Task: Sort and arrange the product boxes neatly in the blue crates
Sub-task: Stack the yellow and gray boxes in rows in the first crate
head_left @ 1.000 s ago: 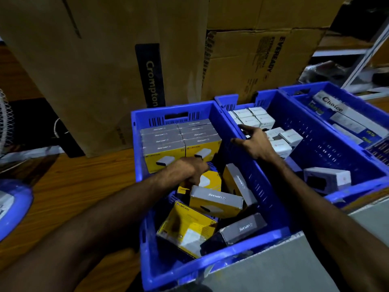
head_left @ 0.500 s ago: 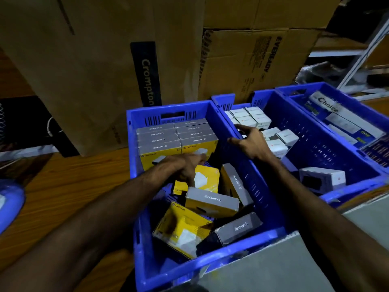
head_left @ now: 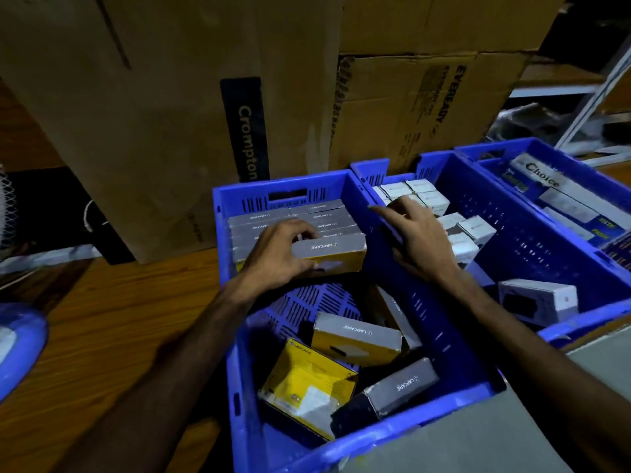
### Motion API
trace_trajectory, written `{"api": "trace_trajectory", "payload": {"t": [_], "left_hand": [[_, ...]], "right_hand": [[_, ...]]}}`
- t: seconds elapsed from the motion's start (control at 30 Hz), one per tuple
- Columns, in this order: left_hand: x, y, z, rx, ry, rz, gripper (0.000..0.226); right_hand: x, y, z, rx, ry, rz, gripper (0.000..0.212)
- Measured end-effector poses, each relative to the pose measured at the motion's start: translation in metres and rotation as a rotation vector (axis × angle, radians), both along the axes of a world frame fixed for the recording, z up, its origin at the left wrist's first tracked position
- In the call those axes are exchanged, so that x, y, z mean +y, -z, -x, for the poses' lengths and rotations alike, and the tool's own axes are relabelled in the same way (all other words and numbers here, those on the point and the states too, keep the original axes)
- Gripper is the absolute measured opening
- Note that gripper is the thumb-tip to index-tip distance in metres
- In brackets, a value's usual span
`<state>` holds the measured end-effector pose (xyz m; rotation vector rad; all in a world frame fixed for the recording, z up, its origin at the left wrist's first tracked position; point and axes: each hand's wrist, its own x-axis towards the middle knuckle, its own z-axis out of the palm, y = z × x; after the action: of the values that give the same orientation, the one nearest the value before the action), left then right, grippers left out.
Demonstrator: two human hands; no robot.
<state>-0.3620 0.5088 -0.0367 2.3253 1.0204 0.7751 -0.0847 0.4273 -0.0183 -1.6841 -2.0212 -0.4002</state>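
Observation:
My left hand (head_left: pixel 277 254) grips a yellow and grey Lapcare box (head_left: pixel 336 252) and holds it against the front of the neat stack of grey-topped boxes (head_left: pixel 300 216) at the far end of the left blue crate (head_left: pixel 225 268). Several loose Lapcare boxes (head_left: pixel 355 337) lie jumbled at the crate's near end. My right hand (head_left: pixel 415 238) rests with spread fingers on the wall between this crate and the middle blue crate (head_left: pixel 532 227), which holds white boxes (head_left: pixel 426 196).
A third blue crate (head_left: pixel 488 153) with long Choice packs stands at the right. Large cardboard cartons (head_left: pixel 170 114) rise just behind the crates. Wooden floor (head_left: pixel 119 319) lies to the left, with a blue round object (head_left: pixel 17 346) at the left edge and a grey surface (head_left: pixel 478 445) at the near right.
My left hand picked a yellow box out of the loose pile and lifted it up to the front of the stacked row. My right hand stayed on the crate wall.

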Motion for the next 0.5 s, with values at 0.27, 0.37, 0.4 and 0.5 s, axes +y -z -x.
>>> {"api": "trace_trajectory", "payload": {"t": [0.27, 0.37, 0.4, 0.5], "left_hand": [[0.004, -0.002, -0.005, -0.072, 0.023, -0.009, 0.048], [0.0, -0.002, -0.005, -0.142, 0.03, -0.013, 0.046], [-0.001, -0.004, -0.004, -0.174, 0.021, -0.012, 0.046], [-0.007, -0.01, 0.003, -0.271, -0.047, 0.003, 0.05]], "right_hand": [[-0.001, -0.021, 0.05, -0.172, -0.114, 0.268, 0.043], [0.01, -0.035, 0.051, -0.189, -0.129, 0.367, 0.042], [0.013, -0.04, 0.05, -0.171, -0.138, 0.391, 0.043], [0.02, -0.051, 0.04, -0.142, -0.15, 0.449, 0.043]]}}
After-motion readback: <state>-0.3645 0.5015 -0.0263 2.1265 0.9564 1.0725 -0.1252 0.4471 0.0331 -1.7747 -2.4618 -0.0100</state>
